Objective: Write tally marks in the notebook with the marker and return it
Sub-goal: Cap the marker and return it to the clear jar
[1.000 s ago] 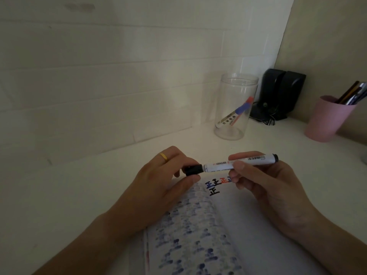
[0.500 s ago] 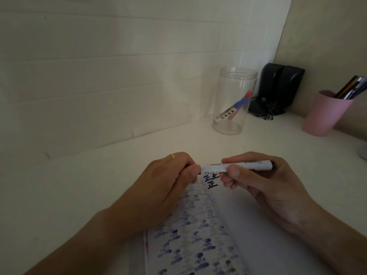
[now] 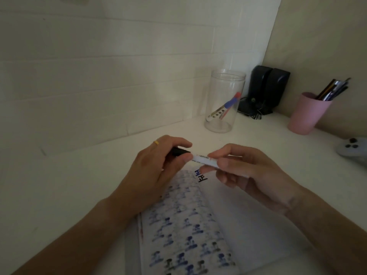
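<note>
An open notebook (image 3: 238,225) lies on the white desk in front of me, its left page covered in blue and black tally marks, with a few marks at the top of the right page. I hold a white marker (image 3: 204,160) level above the notebook's top edge. My right hand (image 3: 248,175) grips the barrel. My left hand (image 3: 158,167), wearing a gold ring, pinches the black cap (image 3: 178,151) at the marker's left end. Whether the cap sits fully on the marker is hidden by my fingers.
A clear plastic jar (image 3: 224,102) holding blue and red markers stands behind the notebook. Two black speakers (image 3: 268,88) sit in the corner. A pink cup (image 3: 307,114) of pens stands at right, and a grey controller (image 3: 353,149) lies at the right edge.
My left hand has closed further around the black cap, covering most of it. My right hand has slid along the barrel toward the cap, hiding the marker's far end.
</note>
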The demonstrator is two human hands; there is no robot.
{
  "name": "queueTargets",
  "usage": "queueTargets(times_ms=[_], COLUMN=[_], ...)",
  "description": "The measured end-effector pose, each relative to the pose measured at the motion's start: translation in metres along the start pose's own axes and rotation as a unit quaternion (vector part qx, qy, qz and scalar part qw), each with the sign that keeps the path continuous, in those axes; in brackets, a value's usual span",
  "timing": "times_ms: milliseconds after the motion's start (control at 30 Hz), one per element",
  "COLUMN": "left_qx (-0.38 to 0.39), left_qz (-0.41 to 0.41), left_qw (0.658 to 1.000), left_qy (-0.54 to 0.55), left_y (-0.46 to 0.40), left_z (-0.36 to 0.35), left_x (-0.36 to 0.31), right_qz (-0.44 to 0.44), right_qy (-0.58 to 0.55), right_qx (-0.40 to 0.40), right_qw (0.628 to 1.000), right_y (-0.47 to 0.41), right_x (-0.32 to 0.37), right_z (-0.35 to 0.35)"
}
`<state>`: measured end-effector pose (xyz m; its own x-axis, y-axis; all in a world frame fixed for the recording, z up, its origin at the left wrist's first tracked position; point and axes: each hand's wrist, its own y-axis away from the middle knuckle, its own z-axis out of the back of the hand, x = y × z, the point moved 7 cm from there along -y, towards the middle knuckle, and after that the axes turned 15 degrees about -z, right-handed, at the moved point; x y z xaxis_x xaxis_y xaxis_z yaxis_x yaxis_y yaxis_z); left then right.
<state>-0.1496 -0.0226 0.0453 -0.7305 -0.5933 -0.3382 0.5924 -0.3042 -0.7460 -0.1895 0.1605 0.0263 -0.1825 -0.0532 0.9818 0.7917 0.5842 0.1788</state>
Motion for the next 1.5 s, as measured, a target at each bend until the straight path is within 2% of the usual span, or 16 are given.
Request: queueTargets(times_ms=[133,267,333,433,500,600,733,833,900,1000,1233,1367,1500], left_qx=[0.013,0.024,0.029,0.021,0.013,0.013,0.017,0.015,0.018,0.024,0.040,0.047,0.041], left_qz=[-0.012,0.014,0.014,0.014,0.020,0.027,0.020,0.024,0.023,0.023,0.022,0.020,0.013], left_qw=[1.000,1.000,0.999,0.999,0.998,0.997,0.996,0.996,0.996,0.996,0.996,0.996,0.996], left_qy=[0.000,0.009,-0.004,-0.035,-0.057,-0.075,-0.085,-0.087,-0.085,-0.082,-0.079,-0.079,-0.074], left_y=[0.002,0.004,0.005,0.006,0.006,0.006,0.006,0.006,0.006,0.006,0.007,0.008,0.008], left_z=[-0.005,-0.007,-0.005,0.002,0.005,0.007,0.008,0.008,0.007,0.005,0.002,0.001,0.000], left_x=[0.002,0.005,0.008,0.013,0.015,0.017,0.015,0.016,0.018,0.019,0.020,0.022,0.022], right_qz=[-0.037,-0.046,-0.004,0.086,0.151,0.238,0.277,0.271,0.298,0.333,0.189,0.146,0.139], right_qy=[0.010,-0.052,-0.072,-0.023,0.008,0.043,0.135,0.149,0.121,0.131,0.362,0.377,0.393], right_qx=[0.003,0.004,-0.055,-0.190,-0.279,-0.406,-0.523,-0.540,-0.545,-0.571,-0.550,-0.542,-0.537], right_qw=[0.999,0.998,0.996,0.978,0.948,0.881,0.795,0.783,0.774,0.739,0.728,0.737,0.734], right_y=[-0.003,-0.005,-0.004,0.001,0.000,-0.004,-0.018,-0.035,-0.037,-0.033,-0.080,-0.091,-0.090], right_x=[-0.009,-0.012,0.002,0.041,0.074,0.121,0.161,0.170,0.174,0.185,0.169,0.160,0.163], right_z=[-0.007,-0.013,0.000,0.030,0.051,0.080,0.095,0.096,0.098,0.099,0.094,0.096,0.097])
